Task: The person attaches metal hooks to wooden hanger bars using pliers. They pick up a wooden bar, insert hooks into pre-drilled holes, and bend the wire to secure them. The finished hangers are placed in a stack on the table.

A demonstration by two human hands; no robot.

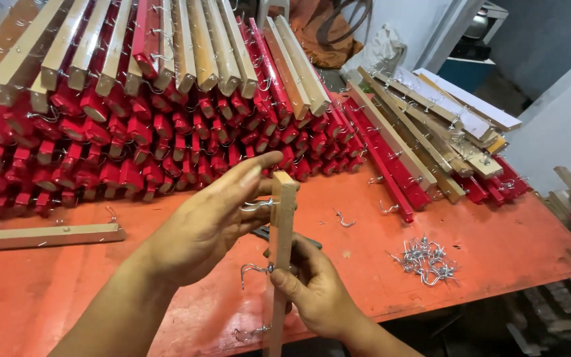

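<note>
I hold a plain wooden strip (280, 264) upright over the front of the red table (431, 218). My right hand (315, 287) grips the strip near its middle, beside a metal hook (252, 270) screwed into its side. My left hand (209, 218) pinches another metal hook (257, 205) near the strip's top end, fingers around the hook. A third hook (251, 332) sticks out lower on the strip.
A big stack of red and plain wooden strips with hooks (147, 99) fills the table's back left. More strips (424, 132) lie at the back right. A pile of loose hooks (425, 260) sits at right; one plain strip (44, 236) lies at left.
</note>
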